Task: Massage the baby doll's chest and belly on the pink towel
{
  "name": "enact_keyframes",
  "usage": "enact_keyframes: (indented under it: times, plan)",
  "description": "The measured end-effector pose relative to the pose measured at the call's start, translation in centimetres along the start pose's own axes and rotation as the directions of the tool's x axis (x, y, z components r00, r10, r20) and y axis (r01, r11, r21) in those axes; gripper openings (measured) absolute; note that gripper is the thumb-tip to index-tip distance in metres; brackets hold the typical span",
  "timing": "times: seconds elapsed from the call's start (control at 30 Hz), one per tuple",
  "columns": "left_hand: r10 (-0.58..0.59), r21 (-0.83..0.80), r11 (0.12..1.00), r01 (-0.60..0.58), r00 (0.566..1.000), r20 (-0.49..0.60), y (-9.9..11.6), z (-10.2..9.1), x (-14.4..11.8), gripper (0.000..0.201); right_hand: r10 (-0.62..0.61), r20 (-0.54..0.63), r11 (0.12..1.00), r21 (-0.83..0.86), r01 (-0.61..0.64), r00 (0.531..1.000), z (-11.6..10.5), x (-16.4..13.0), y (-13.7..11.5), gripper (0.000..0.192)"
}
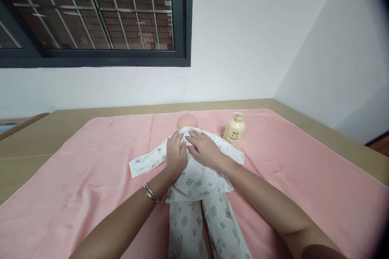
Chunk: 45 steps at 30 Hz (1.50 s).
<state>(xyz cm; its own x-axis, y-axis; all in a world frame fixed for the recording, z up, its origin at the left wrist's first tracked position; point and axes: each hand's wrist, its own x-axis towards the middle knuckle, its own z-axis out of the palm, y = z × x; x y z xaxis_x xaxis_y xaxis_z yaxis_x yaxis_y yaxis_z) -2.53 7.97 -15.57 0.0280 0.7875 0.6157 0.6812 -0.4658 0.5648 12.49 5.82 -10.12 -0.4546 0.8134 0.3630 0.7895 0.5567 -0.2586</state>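
A baby doll (187, 121) lies on a pink sheet, its bare head pointing away from me. It wears a white long-sleeved top (197, 180) and matching trousers (186, 226), both printed with small green figures. My left hand (176, 151) rests flat on the upper left of the top, fingers stretched out. Beside it my right hand (203, 147) lies flat on the upper right, its fingers spread. Both palms are hidden against the cloth. The doll's sleeves reach out to either side, and its face is not visible.
A cream pump bottle (234, 129) stands on the pink sheet (100, 162), just beyond the doll's right sleeve. Tan padded surface (69, 123) shows around the sheet. A white wall (237, 48) rises behind, with a dark-framed barred window (182, 58) at the upper left.
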Motion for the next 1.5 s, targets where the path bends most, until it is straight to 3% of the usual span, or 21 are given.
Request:
enact_keyframes:
  times: [0.1, 0.23, 0.3, 0.37, 0.43, 0.47, 0.5, 0.57, 0.6, 0.67, 0.8, 0.9, 1.03, 1.13, 1.2, 1.4, 1.5]
  plan:
    - [0.025, 0.047, 0.999, -0.028, 0.997, 0.069, 0.4, -0.4, 0.2, 0.037, 0.038, 0.029, 0.999, 0.036, -0.039, 0.999, -2.5, -0.2, 0.3, 0.037]
    - [0.090, 0.036, 0.995, -0.094, 0.990, 0.104, 2.7, -1.2, 0.1, 0.035, 0.140, -0.080, 0.987, 0.085, -0.133, 0.987, -7.0, -0.9, 1.3, 0.043]
    - [0.073, -0.065, 0.996, -0.066, 0.992, 0.106, 4.7, -1.4, 0.3, 0.035, 0.191, -0.148, 0.980, 0.090, -0.179, 0.970, -9.0, -1.2, 2.3, 0.044]
    - [-0.001, -0.248, 0.968, 0.040, 0.988, 0.153, 6.9, -0.9, 1.1, 0.035, 0.262, -0.224, 0.965, 0.080, -0.250, 0.939, -10.7, -1.5, 3.6, 0.045]
    - [-0.120, -0.474, 0.847, 0.241, 0.955, 0.271, 9.1, 0.4, 2.6, 0.032, 0.342, -0.283, 0.938, 0.050, -0.342, 0.896, -11.9, -1.8, 4.9, 0.046]
    - [-0.180, -0.573, 0.735, 0.364, 0.918, 0.352, 10.1, 1.3, 3.6, 0.030, 0.381, -0.297, 0.920, 0.033, -0.390, 0.875, -12.3, -1.9, 5.6, 0.046]
    - [-0.239, -0.654, 0.572, 0.495, 0.863, 0.445, 11.0, 2.2, 4.8, 0.032, 0.415, -0.298, 0.903, 0.016, -0.430, 0.860, -12.6, -2.0, 6.2, 0.046]
    - [-0.281, -0.659, 0.209, 0.722, 0.690, 0.667, 12.6, 4.1, 7.3, 0.044, 0.457, -0.275, 0.878, -0.014, -0.479, 0.846, -12.8, -2.0, 7.1, 0.045]
    - [-0.279, -0.639, 0.086, 0.765, 0.634, 0.722, 13.4, 4.8, 8.5, 0.050, 0.467, -0.255, 0.872, -0.029, -0.489, 0.847, -12.7, -2.0, 7.5, 0.045]
    - [-0.269, -0.634, -0.064, 0.771, 0.598, 0.755, 14.8, 6.0, 10.6, 0.057, 0.469, -0.209, 0.868, -0.073, -0.492, 0.858, -12.3, -1.8, 8.1, 0.046]
    - [-0.296, -0.640, -0.187, 0.746, 0.578, 0.760, 16.8, 7.0, 12.7, 0.063, 0.465, -0.151, 0.849, -0.204, -0.488, 0.872, -11.3, -1.3, 9.0, 0.043]
    - [-0.318, -0.611, -0.217, 0.761, 0.536, 0.782, 17.4, 7.5, 13.0, 0.064, 0.469, -0.155, 0.834, -0.246, -0.493, 0.870, -11.0, -1.1, 9.3, 0.037]
    - [-0.328, -0.603, -0.239, 0.761, 0.522, 0.788, 17.2, 7.9, 12.6, 0.059, 0.450, -0.167, 0.822, -0.307, -0.480, 0.877, -10.6, -1.1, 9.3, 0.032]
    - [-0.331, -0.575, -0.265, 0.774, 0.487, 0.808, 16.8, 7.0, 11.8, 0.057, 0.429, -0.188, 0.802, -0.372, -0.468, 0.884, -10.2, -1.1, 9.0, 0.034]
    - [-0.305, -0.547, -0.295, 0.784, 0.465, 0.831, 16.6, 5.4, 10.9, 0.058, 0.449, -0.190, 0.785, -0.382, -0.487, 0.873, -10.2, -1.0, 8.8, 0.034]
    - [-0.182, -0.504, -0.375, 0.778, 0.471, 0.863, 14.7, -2.2, 7.1, 0.059, 0.562, -0.161, 0.757, -0.296, -0.583, 0.811, -10.8, -1.3, 8.6, 0.037]
    - [-0.222, -0.510, -0.347, 0.787, 0.459, 0.860, 13.5, -5.0, 5.6, 0.056, 0.540, -0.236, 0.777, -0.229, -0.586, 0.808, -10.4, -1.4, 7.0, 0.043]
